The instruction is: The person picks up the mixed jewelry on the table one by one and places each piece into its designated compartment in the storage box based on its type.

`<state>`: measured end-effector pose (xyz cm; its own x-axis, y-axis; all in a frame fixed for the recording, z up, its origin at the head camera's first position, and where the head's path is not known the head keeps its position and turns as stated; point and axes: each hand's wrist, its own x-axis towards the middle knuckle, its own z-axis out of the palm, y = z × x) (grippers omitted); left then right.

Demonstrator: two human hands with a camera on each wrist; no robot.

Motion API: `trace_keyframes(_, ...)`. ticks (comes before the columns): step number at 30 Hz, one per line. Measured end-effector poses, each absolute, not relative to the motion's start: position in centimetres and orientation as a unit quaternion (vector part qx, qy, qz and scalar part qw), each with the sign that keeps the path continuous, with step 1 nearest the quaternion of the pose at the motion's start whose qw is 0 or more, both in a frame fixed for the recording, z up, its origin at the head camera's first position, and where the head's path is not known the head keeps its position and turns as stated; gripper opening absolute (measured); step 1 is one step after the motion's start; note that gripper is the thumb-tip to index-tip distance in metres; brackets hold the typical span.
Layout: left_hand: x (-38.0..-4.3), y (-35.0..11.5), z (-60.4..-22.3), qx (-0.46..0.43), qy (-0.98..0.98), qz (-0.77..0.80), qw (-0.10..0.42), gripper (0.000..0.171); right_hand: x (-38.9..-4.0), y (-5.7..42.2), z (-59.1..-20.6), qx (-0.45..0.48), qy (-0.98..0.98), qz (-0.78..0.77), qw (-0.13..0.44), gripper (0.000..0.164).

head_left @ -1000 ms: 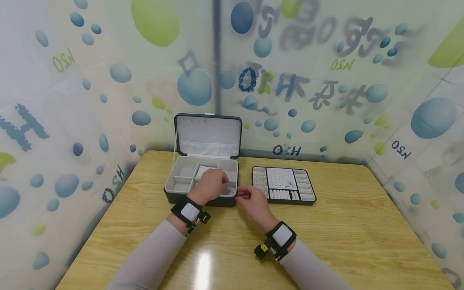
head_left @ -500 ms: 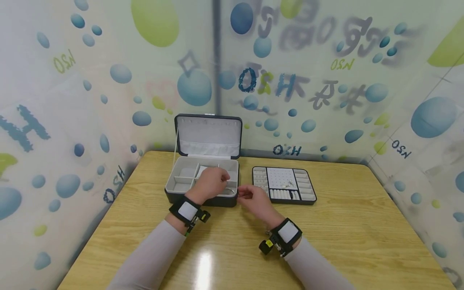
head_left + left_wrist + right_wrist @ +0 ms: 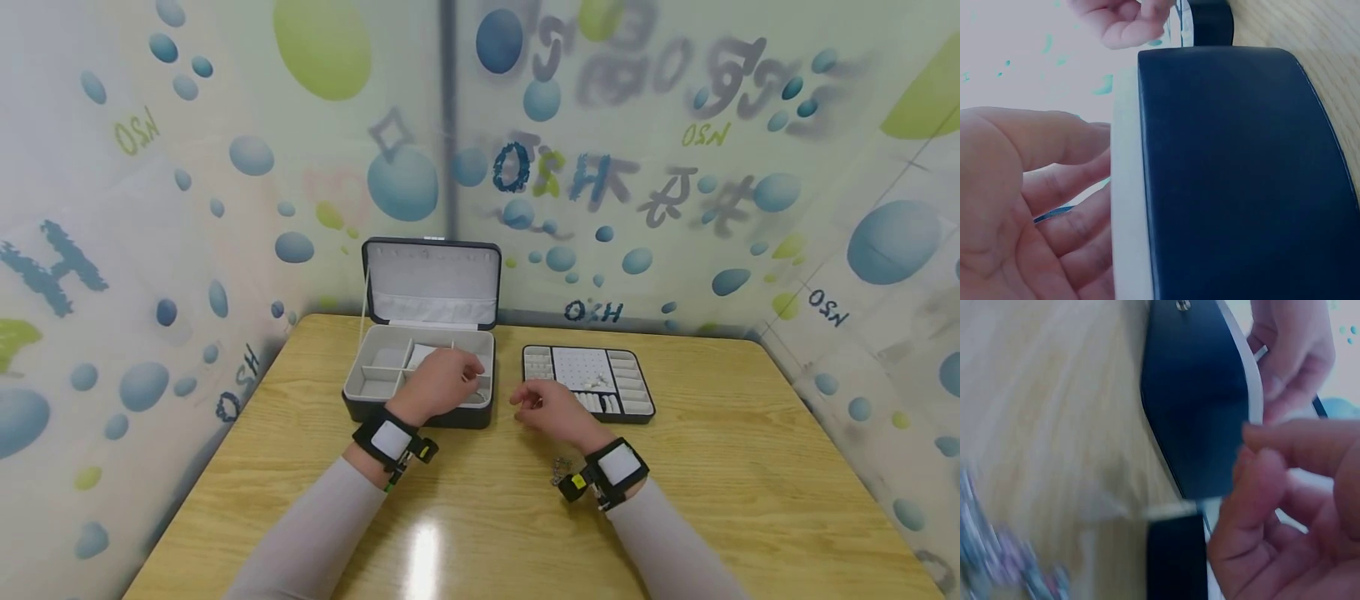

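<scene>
A dark jewellery box (image 3: 367,410) with a pale divided interior stands with its lid (image 3: 433,279) raised. My left hand (image 3: 442,382) reaches over its front wall into the front right part. In the left wrist view its fingers (image 3: 1079,231) go down behind the pale rim, which hides the tips. A thin silvery ring shape (image 3: 478,396) shows beside that hand. Between box and tray hovers my right hand (image 3: 555,408), fingers loosely curled, thumb tip near the index finger, nothing visible in between. A silvery beaded or chain-like piece of jewellery (image 3: 561,471) lies on the table by the right wrist.
Right of the box lies a dark-edged jewellery tray (image 3: 632,385) with ring rolls and several slots; small jewellery (image 3: 597,382) sits on its white panel. A white piece (image 3: 422,354) is in the box's back middle compartment. A patterned curtain (image 3: 645,208) surrounds the wooden table (image 3: 712,467).
The right hand has moved right, away from the box's right side, uncovering the silvery jewellery near its wrist. My left hand stays over the box, shifted only slightly.
</scene>
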<state>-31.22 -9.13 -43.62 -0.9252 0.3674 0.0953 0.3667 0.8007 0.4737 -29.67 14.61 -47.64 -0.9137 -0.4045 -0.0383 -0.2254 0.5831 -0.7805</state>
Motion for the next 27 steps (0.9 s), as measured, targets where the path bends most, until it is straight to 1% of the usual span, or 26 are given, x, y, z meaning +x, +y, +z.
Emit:
trace_keyframes(4,-31.1,-8.9,-43.6,0.205,0.947,0.248,0.002,0.019,-30.1,15.8,-47.3,-0.218,0.904,-0.347,0.121,0.008)
trace_keyframes(7,-31.1,-8.9,-43.9,0.212,0.946,0.243,-0.001,0.021,-30.2,16.3,-47.1,-0.246,0.911,-0.304,0.129,0.004)
trace_keyframes(12,-31.0,-8.9,-44.4,0.218,0.945,0.245,0.000,0.024,-30.1,16.5,-47.0,-0.290,0.909,-0.274,0.122,0.010)
trace_keyframes(15,-31.0,-8.8,-44.6,0.227,0.941,0.250,-0.002,0.025,-29.8,16.8,-46.9,-0.300,0.912,-0.250,0.124,0.015)
trace_keyframes(20,-31.0,-8.5,-44.6,0.242,0.937,0.252,-0.002,0.024,-28.7,18.0,-46.9,-0.307,0.919,-0.205,0.137,0.019)
trace_keyframes(27,-30.9,-8.0,-44.4,0.253,0.936,0.244,0.005,0.026,-27.7,19.4,-46.9,-0.313,0.914,-0.198,0.163,0.022)
